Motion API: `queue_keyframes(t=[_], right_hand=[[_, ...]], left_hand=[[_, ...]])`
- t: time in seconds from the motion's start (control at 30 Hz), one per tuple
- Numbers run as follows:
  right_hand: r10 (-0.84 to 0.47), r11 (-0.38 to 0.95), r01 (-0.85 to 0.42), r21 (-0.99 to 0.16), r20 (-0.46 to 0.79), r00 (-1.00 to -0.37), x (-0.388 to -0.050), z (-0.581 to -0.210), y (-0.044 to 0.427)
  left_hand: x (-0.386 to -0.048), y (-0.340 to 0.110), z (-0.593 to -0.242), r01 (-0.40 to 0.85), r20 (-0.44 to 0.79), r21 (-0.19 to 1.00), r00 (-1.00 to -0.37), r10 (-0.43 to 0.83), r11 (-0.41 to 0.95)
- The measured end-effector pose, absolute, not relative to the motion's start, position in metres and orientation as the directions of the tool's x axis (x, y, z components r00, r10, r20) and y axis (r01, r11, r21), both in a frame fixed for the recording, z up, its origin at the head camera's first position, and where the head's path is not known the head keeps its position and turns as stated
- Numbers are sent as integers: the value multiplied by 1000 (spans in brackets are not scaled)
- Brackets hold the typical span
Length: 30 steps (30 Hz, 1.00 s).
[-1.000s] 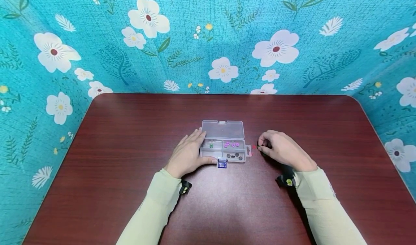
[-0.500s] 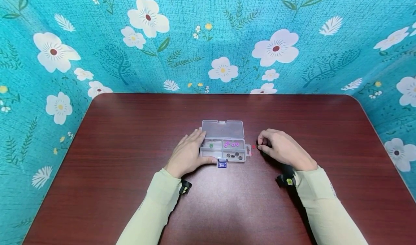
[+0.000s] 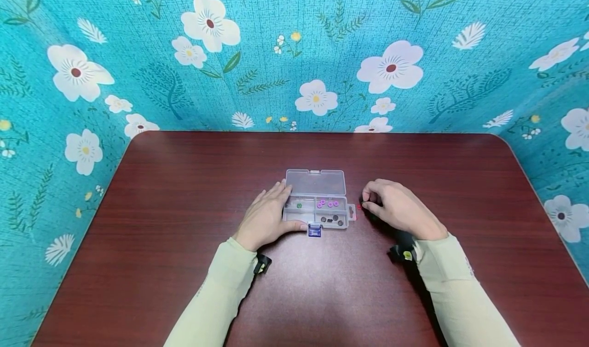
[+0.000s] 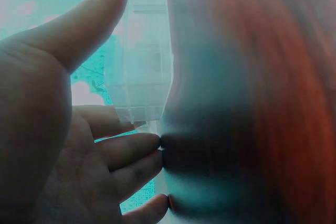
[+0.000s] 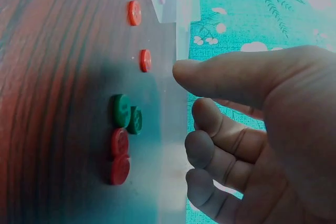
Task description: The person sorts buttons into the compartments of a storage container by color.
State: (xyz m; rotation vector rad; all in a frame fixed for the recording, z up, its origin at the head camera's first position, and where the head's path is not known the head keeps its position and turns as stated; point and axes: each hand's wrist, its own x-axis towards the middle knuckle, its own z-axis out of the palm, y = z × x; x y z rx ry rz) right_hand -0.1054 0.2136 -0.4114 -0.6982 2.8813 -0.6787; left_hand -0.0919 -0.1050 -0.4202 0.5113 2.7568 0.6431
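Note:
A clear plastic compartment box (image 3: 299,218) lies with its lid (image 3: 315,182) flipped back. My left hand (image 3: 264,219) holds its left end, thumb along the front wall beside the blue latch (image 3: 315,230), forefinger near the hinge. Inside are a green button (image 3: 299,205), several pink buttons (image 3: 330,204) and several dark buttons (image 3: 335,218). My right hand (image 3: 391,204) hovers right of the box, fingers bent, with a gap between thumb and fingers in the right wrist view. Below it lie orange-red buttons (image 5: 145,60), green buttons (image 5: 122,110) and red buttons (image 5: 119,169).
The box's hanging tab (image 3: 352,212) sticks out on its right side, close to the loose buttons. Dark red wood tabletop (image 3: 184,183) surrounds the box. A blue flowered cloth (image 3: 276,55) rises behind the table's far edge.
My right hand has shifted slightly left and away from me, bringing its fingertips closer to the red button near the box's tab. The left hand and box stay in place.

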Motion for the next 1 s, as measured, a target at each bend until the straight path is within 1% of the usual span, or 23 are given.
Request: queue_keyframes(t=[0.43, 1.0], right_hand=[[-440, 800, -418, -429, 53, -896, -107, -407, 205], [-439, 791, -423, -443, 70, -896, -107, -401, 191]], left_hand=[[-92, -105, -421, 275, -174, 469, -903, 393, 839], [-91, -105, -419, 266, -179, 482, -903, 391, 835]])
